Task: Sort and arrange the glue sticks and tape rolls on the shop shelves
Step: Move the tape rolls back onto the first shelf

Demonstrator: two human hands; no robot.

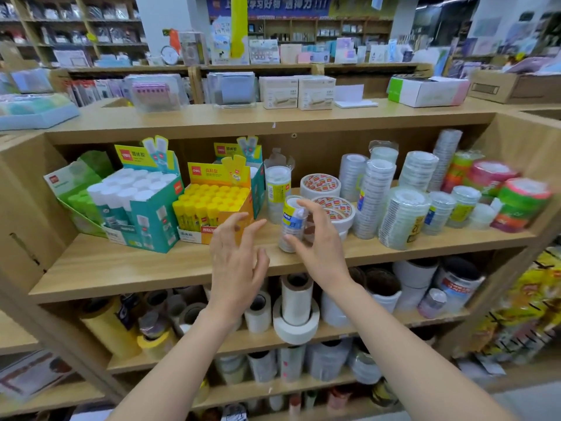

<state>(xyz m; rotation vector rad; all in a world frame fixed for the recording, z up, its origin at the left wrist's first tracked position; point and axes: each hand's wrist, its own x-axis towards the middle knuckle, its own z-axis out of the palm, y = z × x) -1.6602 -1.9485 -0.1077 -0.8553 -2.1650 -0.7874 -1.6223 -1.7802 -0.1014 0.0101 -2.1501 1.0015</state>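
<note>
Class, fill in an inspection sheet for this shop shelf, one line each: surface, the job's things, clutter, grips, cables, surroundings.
Surface: wooden shelf, front strip bare at left.
Job's things: white-capped glue sticks and yellow glue sticks in display boxes at left; tape rolls stacked at right; one tape pack stands near the front edge.
Clutter: nothing seen apart from stock.
Grips: left hand open, fingers spread, holding nothing; right hand curves round the tape pack, but whether it holds firmly cannot be told.
Cables: nothing seen.
Surroundings: larger rolls on the shelf below; white boxes on the top board; more shop shelves behind.
</note>
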